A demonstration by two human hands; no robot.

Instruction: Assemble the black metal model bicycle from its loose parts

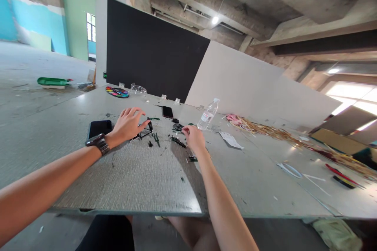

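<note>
Small scattered parts (165,139) laid on the table (132,180) between left hand (128,124) and right hand (193,138), tablet (99,128) left of them, phone (167,111) behind, water bottle (207,115) far right, paint palette (117,92) at far left edge, paper sheet (231,140) right of the bottle

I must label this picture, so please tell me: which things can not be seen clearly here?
Head view only:
- Small dark green pieces near the left hand: too small to identify.
- Right hand: its fingers curl away, so whether they pinch something is hidden.
- Paper by the water bottle: print too small.
- Long straw-like pile: blurred, cut off at the right edge.
</note>
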